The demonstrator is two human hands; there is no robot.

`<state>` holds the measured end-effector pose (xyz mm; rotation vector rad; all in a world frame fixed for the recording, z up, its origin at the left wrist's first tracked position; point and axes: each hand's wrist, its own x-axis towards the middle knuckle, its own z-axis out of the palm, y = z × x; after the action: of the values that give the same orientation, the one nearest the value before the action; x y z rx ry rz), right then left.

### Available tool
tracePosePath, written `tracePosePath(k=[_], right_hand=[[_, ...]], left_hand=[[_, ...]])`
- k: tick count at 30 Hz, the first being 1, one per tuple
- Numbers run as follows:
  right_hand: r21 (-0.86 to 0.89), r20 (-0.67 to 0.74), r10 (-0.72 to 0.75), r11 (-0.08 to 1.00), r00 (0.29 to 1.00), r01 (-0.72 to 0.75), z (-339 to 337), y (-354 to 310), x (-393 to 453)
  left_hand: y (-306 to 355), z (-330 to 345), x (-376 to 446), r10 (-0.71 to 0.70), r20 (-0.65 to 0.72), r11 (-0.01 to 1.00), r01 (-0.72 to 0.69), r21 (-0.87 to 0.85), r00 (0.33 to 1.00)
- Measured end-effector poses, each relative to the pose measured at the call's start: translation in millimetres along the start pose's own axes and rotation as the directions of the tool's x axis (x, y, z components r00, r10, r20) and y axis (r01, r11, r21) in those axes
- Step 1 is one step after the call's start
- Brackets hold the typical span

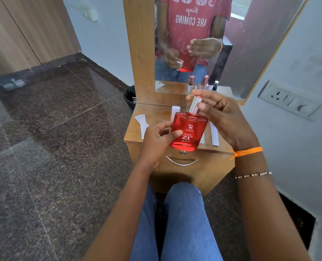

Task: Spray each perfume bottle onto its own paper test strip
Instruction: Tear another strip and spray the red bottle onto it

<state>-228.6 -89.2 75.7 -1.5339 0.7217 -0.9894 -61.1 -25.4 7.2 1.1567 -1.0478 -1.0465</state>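
A flat red perfume bottle (188, 132) with a silver cap (195, 104) is held up over the small wooden dresser top (156, 112). My left hand (156, 140) grips the bottle's lower left side, thumb across its front. My right hand (222, 115) pinches the silver cap between thumb and fingers. White paper test strips lie on the dresser top: one at the left (142, 123), one behind the bottle (175, 111), and one at the right (214, 134). Two slim bottles with rose-coloured caps (205, 81) stand at the back, partly hidden by my right hand.
A mirror (250, 44) rises behind the dresser and reflects my hands and the bottle. A small dark bottle (215, 85) stands at the back right. The drawer has a metal handle (181, 162). A black bin (130, 97) sits to the left; a wall switch panel (290, 99) is at right.
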Motion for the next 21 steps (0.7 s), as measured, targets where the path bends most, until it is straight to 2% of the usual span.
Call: tracePosePath(k=[3,5,8,13,15,18,21], right_hand=[[-0.173,-0.270,-0.050,0.985,0.962,0.002,17.7,5.8,-0.3],[-0.190,-0.348,-0.079,0.982,0.934,0.013,25.0,9.5,1.2],[-0.124,-0.280,-0.056,0.992,0.958,0.021,20.6,8.6,3.2],[0.016,0.017,-0.073,0.997,0.997,0.073,5.7,5.1,3.3],[0.097,0.077,-0.105,0.990,0.991,0.098,-2.4,-1.5,7.3],[0.063,0.081,-0.151,0.987,0.985,0.146,-10.6,-11.1,11.2],[-0.061,0.012,-0.166,0.984,0.986,0.167,-10.9,-5.0,2.8]], left_hand=[[-0.4,5.8,3.1,0.100,-0.107,0.982,-0.081,0.168,0.989],[-1.3,7.3,3.3,0.121,-0.097,0.971,-0.098,0.219,0.988],[-2.4,4.0,3.3,0.053,-0.062,0.984,-0.042,0.172,0.997],[-3.9,-7.6,3.6,-0.084,0.102,0.996,0.086,-0.020,0.991],[-6.7,-7.9,-2.0,-0.108,0.164,0.991,0.119,-0.062,0.981],[-9.9,-2.9,-7.3,-0.102,0.105,0.993,0.108,-0.049,0.989],[-11.3,2.6,-5.6,-0.098,0.003,0.994,0.098,-0.041,0.995]])
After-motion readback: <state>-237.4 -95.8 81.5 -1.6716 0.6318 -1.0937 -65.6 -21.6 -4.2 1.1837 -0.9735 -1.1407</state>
